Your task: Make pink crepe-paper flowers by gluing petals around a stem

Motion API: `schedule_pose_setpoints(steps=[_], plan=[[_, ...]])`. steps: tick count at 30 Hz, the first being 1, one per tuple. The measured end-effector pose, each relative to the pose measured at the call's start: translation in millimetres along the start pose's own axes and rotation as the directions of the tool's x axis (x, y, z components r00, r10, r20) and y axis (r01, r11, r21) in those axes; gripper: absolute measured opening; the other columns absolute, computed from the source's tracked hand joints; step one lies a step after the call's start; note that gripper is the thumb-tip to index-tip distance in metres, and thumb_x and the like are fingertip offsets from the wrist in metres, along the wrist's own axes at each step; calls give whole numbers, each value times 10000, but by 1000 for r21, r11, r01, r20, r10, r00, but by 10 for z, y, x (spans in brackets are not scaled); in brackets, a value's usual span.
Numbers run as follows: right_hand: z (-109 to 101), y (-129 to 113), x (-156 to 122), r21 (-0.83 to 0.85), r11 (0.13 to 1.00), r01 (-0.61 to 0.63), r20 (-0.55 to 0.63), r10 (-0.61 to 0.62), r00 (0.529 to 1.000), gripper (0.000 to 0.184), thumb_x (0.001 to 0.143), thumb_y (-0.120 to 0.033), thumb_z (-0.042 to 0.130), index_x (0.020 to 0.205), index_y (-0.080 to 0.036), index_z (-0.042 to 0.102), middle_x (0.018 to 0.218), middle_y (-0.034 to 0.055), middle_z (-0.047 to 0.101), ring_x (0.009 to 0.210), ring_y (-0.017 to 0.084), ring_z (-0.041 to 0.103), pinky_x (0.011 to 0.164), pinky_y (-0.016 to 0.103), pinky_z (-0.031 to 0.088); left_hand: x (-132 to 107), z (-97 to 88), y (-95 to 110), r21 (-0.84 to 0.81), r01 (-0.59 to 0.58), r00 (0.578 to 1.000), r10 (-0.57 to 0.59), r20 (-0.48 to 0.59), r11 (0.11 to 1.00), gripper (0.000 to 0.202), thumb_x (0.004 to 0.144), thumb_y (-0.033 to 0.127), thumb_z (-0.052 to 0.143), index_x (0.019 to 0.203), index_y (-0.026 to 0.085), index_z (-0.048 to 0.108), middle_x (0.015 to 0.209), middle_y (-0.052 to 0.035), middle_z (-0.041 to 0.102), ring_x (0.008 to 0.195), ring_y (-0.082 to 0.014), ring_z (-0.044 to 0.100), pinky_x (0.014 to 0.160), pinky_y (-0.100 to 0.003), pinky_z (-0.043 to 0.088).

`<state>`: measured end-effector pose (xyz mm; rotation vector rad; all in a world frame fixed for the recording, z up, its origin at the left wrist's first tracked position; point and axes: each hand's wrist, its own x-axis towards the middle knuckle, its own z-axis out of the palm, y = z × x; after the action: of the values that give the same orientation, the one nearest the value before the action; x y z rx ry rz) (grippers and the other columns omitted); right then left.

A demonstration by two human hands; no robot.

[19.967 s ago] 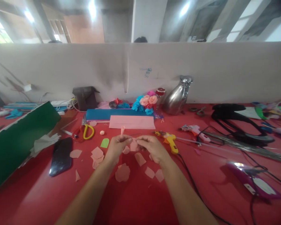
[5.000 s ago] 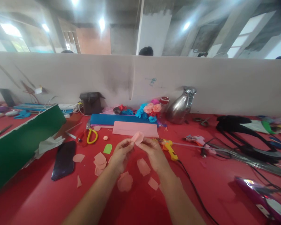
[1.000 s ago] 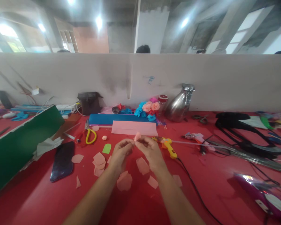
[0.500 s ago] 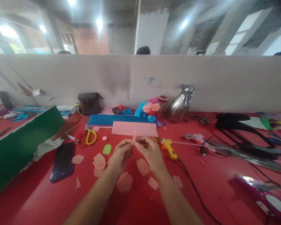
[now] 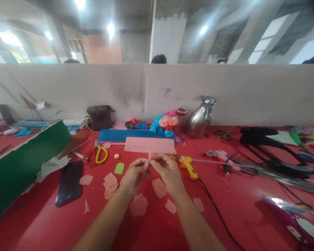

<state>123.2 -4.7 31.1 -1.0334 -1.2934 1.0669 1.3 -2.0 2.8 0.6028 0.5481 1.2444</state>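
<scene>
At lower left lies a smartphone [image 5: 69,183]; rightward, pink paper petals [image 5: 110,180]. Mid-frame, the left hand [image 5: 135,173], thumb and finger together, pinches the base of a rolled pink paper bud [image 5: 151,154], and the right hand [image 5: 169,171] clamps it from the other side. Right of centre, a yellow hot-glue gun [image 5: 189,168] lies near that hand.

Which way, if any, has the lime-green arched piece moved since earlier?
No: the green piece still lies by the near left corner of the pink rectangular paper.

Paper pieces [image 5: 139,205] lie near you on the counter [image 5: 49,232], right of the phone [image 5: 69,183]. Your jug [image 5: 199,120] stands far behind.
</scene>
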Motion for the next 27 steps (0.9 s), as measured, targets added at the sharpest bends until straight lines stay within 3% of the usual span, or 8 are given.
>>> schedule_pose_setpoints(steps=[7,17,23,27], plan=[[-10,-34,8,38,999,17,99,-21,995,66,726,-225,607,691,-190,651,738,7,624,717,149,568,652,253,440,-5,-25,18,-40,94,991,-89,100,995,171,602,205,765,663,133,622,539,45,459,468,-37,334,521,-223,291],[7,-44,-21,79,997,-3,53,-1,999,127,734,-257,571,815,-193,646,751,15,646,743,169,591,708,287,467,5,-55,32,-90,130,985,-118,128,987,112,636,166,737,696,124,652,646,7,548,481,-29,373,515,-196,316],[34,-35,-20,-82,994,77,67,-71,995,152,756,-337,623,757,-186,644,807,32,640,751,172,590,662,271,455,4,-43,10,-66,129,985,-120,124,989,150,619,190,759,720,127,668,695,-20,588,637,-88,504,620,-219,383],[32,-19,-25,-151,982,115,24,-113,993,162,752,-343,638,751,-182,641,819,39,640,755,174,585,656,271,450,27,-91,-26,-4,81,992,-80,101,997,137,630,203,757,713,135,671,650,-8,579,608,-83,496,641,-228,387]])
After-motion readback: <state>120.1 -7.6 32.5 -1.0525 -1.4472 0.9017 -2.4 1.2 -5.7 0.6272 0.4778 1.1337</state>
